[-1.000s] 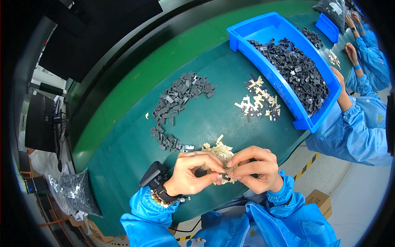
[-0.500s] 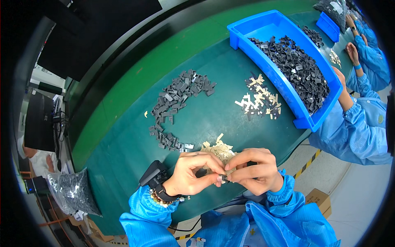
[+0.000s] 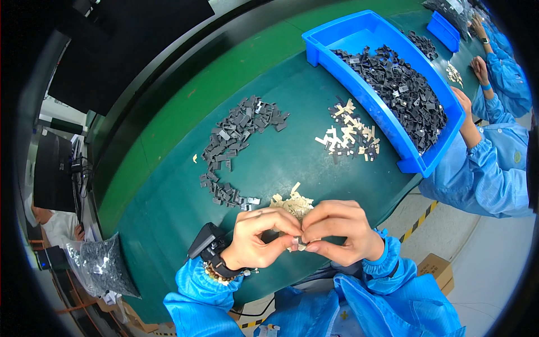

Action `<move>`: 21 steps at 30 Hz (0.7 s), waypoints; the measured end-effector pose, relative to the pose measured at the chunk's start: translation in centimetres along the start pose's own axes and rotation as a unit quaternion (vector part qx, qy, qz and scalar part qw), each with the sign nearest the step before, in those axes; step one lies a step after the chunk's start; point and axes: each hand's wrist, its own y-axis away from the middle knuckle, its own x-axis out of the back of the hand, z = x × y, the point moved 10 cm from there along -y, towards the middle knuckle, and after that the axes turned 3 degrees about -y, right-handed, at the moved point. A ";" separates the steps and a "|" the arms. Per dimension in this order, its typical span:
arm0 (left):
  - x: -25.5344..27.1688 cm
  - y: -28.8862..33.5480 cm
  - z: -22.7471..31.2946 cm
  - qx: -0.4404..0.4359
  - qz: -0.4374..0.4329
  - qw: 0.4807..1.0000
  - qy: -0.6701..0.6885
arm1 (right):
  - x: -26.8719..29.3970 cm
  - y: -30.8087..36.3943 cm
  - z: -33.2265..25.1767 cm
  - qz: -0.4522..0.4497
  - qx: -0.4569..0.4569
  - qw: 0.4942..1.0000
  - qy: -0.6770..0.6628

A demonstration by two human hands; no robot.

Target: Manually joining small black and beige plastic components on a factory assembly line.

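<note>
My left hand (image 3: 258, 236) and my right hand (image 3: 345, 231) meet fingertip to fingertip over the near edge of the green table. Between them they pinch a small dark plastic part (image 3: 301, 243), mostly covered by the fingers. Just beyond the fingertips lies a heap of cream-coloured strips (image 3: 291, 203), partly hidden by my hands. A curved row of grey rectangular plastic pieces (image 3: 241, 126) spreads to the far left, its near end close to my left hand. Farther off to the right is a loose pile of cream strips and dark bits (image 3: 351, 136).
A large blue bin (image 3: 359, 84) full of dark plastic parts stands at the far right. Co-workers in blue sleeves (image 3: 477, 163) sit along the right side. A clear bag of dark parts (image 3: 104, 267) rests at the left table edge. A cardboard box (image 3: 435, 272) is lower right.
My fingers have shifted slightly around the small dark part, with the right thumb and fingers now further apart. The view has moved a little; the piles look the same.
</note>
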 end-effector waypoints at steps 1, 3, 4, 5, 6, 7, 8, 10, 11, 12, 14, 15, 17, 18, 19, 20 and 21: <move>0.6 0.1 0.5 -0.022 0.046 0.997 -0.049 | 0.2 0.0 0.4 0.013 -0.021 0.999 -0.028; 0.9 0.5 1.0 -0.044 0.090 0.990 -0.097 | 1.3 0.5 0.9 0.055 -0.036 0.998 -0.023; 1.1 0.8 1.8 -0.072 0.125 0.977 -0.158 | 2.2 0.9 1.3 0.096 -0.051 0.994 -0.020; 1.3 1.2 2.6 -0.099 0.160 0.958 -0.218 | 3.2 1.4 1.4 0.149 -0.056 0.987 -0.026; 1.1 1.3 3.0 -0.105 0.160 0.956 -0.221 | 3.3 1.6 1.3 0.157 -0.052 0.986 -0.019; 1.0 1.3 3.0 -0.104 0.160 0.956 -0.222 | 3.4 1.7 1.1 0.165 -0.048 0.985 -0.013; 0.9 1.3 3.1 -0.115 0.160 0.954 -0.226 | 3.4 1.7 1.0 0.164 -0.048 0.985 -0.014; 0.9 1.4 3.2 -0.125 0.160 0.952 -0.228 | 2.6 1.8 1.5 0.139 -0.079 0.987 -0.016; 0.9 1.4 3.3 -0.129 0.157 0.952 -0.228 | 2.6 1.7 1.7 0.139 -0.080 0.987 -0.016; 0.9 1.4 3.4 -0.132 0.155 0.952 -0.228 | 2.6 1.6 1.6 0.141 -0.065 0.988 -0.015; 0.8 1.4 3.4 -0.133 0.155 0.952 -0.227 | 2.5 1.7 1.4 0.142 -0.051 0.988 -0.015; 0.8 1.4 3.4 -0.136 0.156 0.952 -0.227 | 2.3 1.8 1.6 0.131 -0.061 0.989 -0.015; 0.7 1.3 3.3 -0.128 0.153 0.954 -0.224 | 2.1 1.9 1.7 0.119 -0.071 0.990 -0.016; 0.7 1.3 3.3 -0.123 0.150 0.956 -0.221 | 2.1 1.8 1.6 0.116 -0.068 0.991 -0.002; 0.7 1.2 3.3 -0.122 0.150 0.956 -0.221 | 2.1 1.8 1.5 0.113 -0.065 0.991 0.011; 0.8 1.2 3.2 -0.115 0.153 0.956 -0.223 | 2.0 1.7 1.5 0.113 -0.066 0.991 0.011; 0.8 1.1 3.1 -0.108 0.156 0.956 -0.224 | 1.9 1.4 1.1 0.113 -0.046 0.992 0.035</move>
